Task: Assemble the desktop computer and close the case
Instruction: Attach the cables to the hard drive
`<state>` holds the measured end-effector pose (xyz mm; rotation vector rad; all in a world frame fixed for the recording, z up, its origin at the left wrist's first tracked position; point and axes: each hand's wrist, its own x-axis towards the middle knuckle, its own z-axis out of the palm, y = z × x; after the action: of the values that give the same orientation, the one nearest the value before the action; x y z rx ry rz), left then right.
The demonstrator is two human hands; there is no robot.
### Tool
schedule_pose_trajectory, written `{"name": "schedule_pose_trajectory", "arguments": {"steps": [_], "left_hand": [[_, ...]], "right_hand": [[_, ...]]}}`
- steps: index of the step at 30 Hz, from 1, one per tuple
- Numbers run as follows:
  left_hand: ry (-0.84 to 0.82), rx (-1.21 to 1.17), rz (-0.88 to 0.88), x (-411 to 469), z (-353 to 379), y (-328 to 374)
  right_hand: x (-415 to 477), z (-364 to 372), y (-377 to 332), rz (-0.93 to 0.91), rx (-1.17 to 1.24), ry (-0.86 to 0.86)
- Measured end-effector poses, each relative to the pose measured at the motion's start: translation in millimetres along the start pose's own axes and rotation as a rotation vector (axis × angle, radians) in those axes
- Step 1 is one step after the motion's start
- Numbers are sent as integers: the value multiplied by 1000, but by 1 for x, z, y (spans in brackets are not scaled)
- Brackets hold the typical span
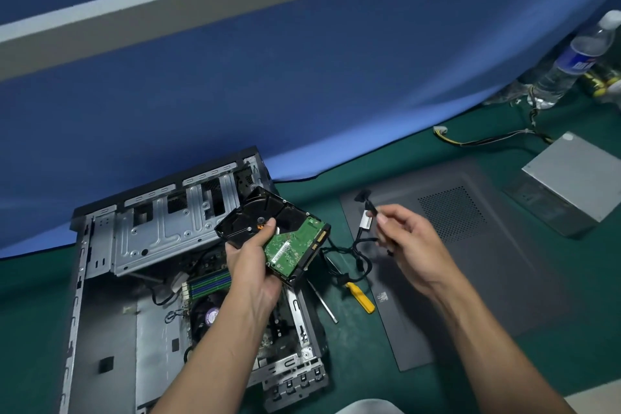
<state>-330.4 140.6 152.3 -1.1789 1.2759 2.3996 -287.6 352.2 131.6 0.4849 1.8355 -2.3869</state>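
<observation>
The open computer case [111,312] lies on its side at the lower left, with the motherboard and green RAM sticks [208,284] showing inside. My left hand [250,262] grips a hard drive [285,235] above the case, its green circuit board facing up. To the right, my right hand [408,242] pinches a black cable [364,212] near a connector; the cable loops down toward the drive. The grey side panel [470,262] lies flat on the mat under my right hand.
A yellow-handled screwdriver [361,297] and a thin metal tool [324,302] lie between case and panel. A grey power supply [568,181] with loose wires [487,139] sits at the right. A water bottle [571,64] stands at the far right. A blue partition [302,77] rises behind.
</observation>
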Motion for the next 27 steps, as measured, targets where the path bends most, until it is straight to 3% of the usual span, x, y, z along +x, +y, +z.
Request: {"name": "schedule_pose_trajectory", "arguments": {"steps": [2,5,11,15,21,27], "left_hand": [[-24,-8,1,-7,6,0],[-77,-21,6,-16,18,4],[-189,-33,33,-30,36,13],[-255,-43,26,-42,42,20],[-332,-19,32,-58,48,30],[-333,-18,106,-66,45,41]], "right_hand": [[-5,5,-11,10,-52,30],[-14,7,-27,-80,-367,82],[-38,16,-55,-107,-66,-1],[-49,27,-57,-266,-177,57],[-61,48,-57,-286,-234,11],[-67,68,-51,-322,-444,209]]}}
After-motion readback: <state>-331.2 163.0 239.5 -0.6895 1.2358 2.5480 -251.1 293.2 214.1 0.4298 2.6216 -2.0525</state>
